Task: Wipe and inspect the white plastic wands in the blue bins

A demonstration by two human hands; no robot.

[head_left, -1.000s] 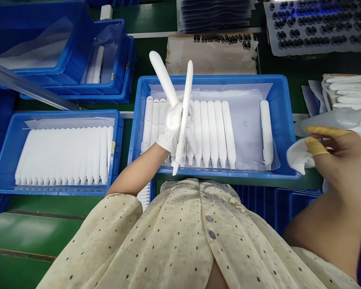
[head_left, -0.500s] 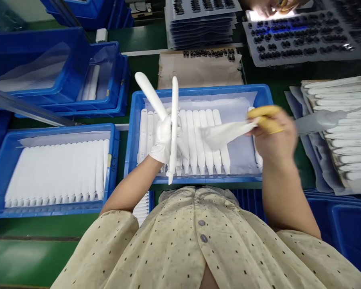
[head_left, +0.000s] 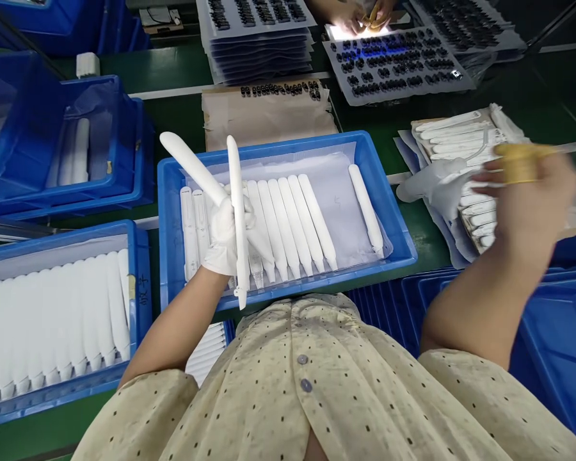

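Observation:
My left hand [head_left: 222, 234], in a white glove, is closed around two long white plastic handle-like pieces above the middle blue bin. One piece [head_left: 237, 224] stands nearly upright in the view; the other piece [head_left: 189, 163] leans to the upper left. Several similar white pieces [head_left: 292, 224] lie side by side in the bin below, with a single piece [head_left: 366, 208] apart on the right. My right hand [head_left: 532, 186], with yellow finger covers, is blurred over a stack of white pieces at the right. Its fingers point left, apart, with nothing visible in them.
The middle blue bin [head_left: 384, 256] has a translucent liner. A clear squeeze bottle [head_left: 432, 179] lies beside the right-hand stack. Another blue bin [head_left: 139, 301] of white pieces stands left. Across the bench, another person's hands [head_left: 360, 18] work above a tray of black parts [head_left: 398, 67].
My right hand has moved right, from over the middle bin to the right-hand stack. The white cloth it held no longer shows in it. My left hand still holds both pieces. The view has shifted right.

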